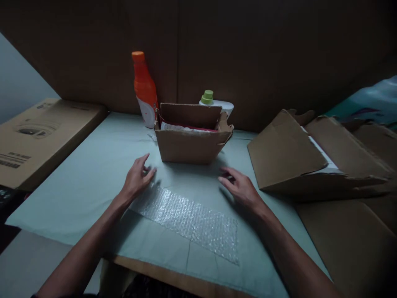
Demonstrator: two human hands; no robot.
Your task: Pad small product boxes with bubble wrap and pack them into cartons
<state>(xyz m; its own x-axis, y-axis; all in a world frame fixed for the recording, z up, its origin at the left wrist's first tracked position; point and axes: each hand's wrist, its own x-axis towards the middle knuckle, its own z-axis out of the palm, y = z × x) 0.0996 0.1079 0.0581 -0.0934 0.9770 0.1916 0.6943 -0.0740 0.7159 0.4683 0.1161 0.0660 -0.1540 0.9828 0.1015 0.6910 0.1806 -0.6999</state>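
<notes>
My left hand point(139, 176) hovers over the left end of a strip of clear bubble wrap point(192, 219), its fingers apart and nothing in them. On the other side, my right hand point(238, 185) is above the cloth, fingers curved and parted, holding nothing. Between and beyond both hands stands a small open cardboard box point(189, 147), with something white and red point(186, 127) showing inside; most of that content is hidden by the front wall. The bubble wrap lies flat and slanted near the table's front edge, apart from the box.
A pale green cloth point(77, 178) covers the table. Behind the box are an orange bottle point(145, 89) and a white bottle with a green cap point(208, 97). A flat printed carton point(46, 136) lies left; a larger open carton point(288, 153) sits right. Dark cardboard point(248, 49) walls the back.
</notes>
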